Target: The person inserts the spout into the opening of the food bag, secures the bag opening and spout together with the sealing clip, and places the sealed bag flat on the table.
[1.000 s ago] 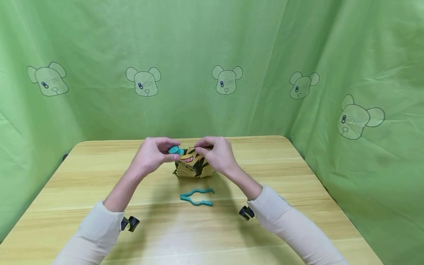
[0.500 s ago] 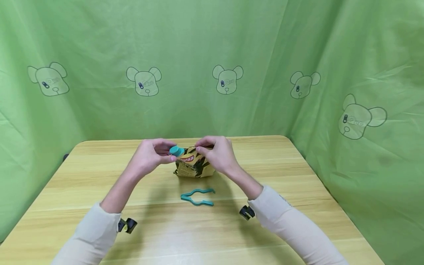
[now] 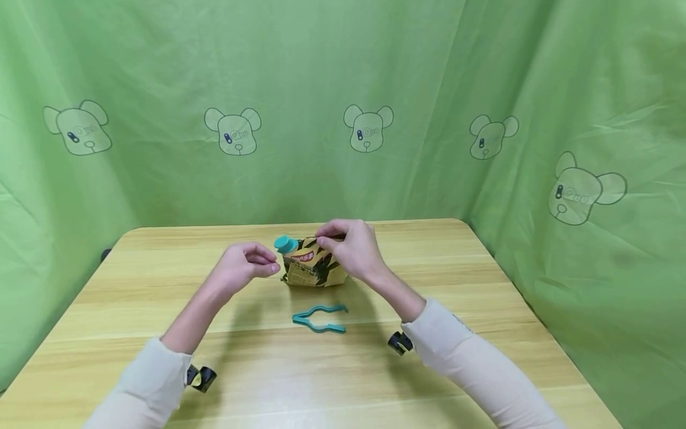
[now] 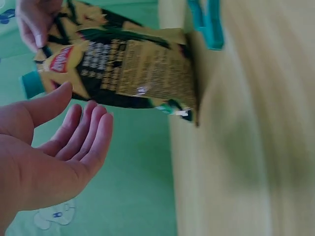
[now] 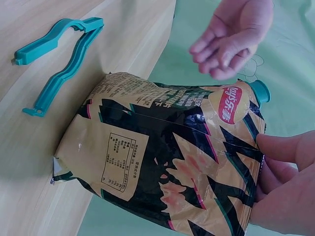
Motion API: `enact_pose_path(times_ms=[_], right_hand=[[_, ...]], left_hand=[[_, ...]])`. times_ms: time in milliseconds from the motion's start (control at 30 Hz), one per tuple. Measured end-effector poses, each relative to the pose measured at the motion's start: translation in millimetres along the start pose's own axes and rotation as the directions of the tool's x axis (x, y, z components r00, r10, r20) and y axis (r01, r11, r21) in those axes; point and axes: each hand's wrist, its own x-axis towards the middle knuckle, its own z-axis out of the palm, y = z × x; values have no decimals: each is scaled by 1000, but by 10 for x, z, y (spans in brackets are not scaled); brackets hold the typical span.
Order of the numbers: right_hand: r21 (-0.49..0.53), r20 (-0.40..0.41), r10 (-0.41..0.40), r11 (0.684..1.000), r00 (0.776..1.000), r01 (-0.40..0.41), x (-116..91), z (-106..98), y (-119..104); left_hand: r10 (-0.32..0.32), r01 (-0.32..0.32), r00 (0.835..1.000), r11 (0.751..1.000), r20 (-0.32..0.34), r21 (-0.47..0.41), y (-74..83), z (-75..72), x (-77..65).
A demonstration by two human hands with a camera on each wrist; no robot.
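Note:
A gold and black Lay's chip bag (image 3: 315,274) stands on the table with its top edge up. My right hand (image 3: 355,249) pinches that top edge between thumb and fingers. On the bag's upper left corner sits a round teal cap-like piece (image 3: 286,243), also plain in the right wrist view as a teal cap (image 5: 260,91). My left hand (image 3: 243,268) is beside the bag, holding nothing, its fingers loosely bent. The left wrist view shows the palm of the left hand (image 4: 64,152) turned up near the bag (image 4: 142,69).
A teal bag clip (image 3: 324,329), spread in a V shape, lies on the wooden table (image 3: 455,280) in front of the bag. Its two arms point right in the head view. Green curtains (image 3: 300,173) printed with bear heads hang behind the table and at its sides.
My left hand has let go of the teal cap-like piece and moved down and left. The piece stays on the bag's corner. My right hand keeps its pinch on the top edge.

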Motion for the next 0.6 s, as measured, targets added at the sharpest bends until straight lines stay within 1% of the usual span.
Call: enact_pose_path(times_ms=[133, 267, 433, 600], right_hand=[[-6, -5, 7, 1000, 1000, -7, 6, 4, -5], [-6, -6, 10, 1000, 1000, -10, 3, -4, -8], [-6, -4, 14, 1000, 1000, -14, 2, -4, -7], [-4, 0, 17, 1000, 1000, -17, 5, 2, 0]], left_hand=[[-26, 22, 996, 998, 85, 54, -122, 108, 9], [-20, 3, 987, 995, 162, 101, -213, 271, 10], [-3, -27, 980, 988, 198, 149, -303, 466, 19], [23, -62, 973, 985, 228, 163, -354, 603, 41]])
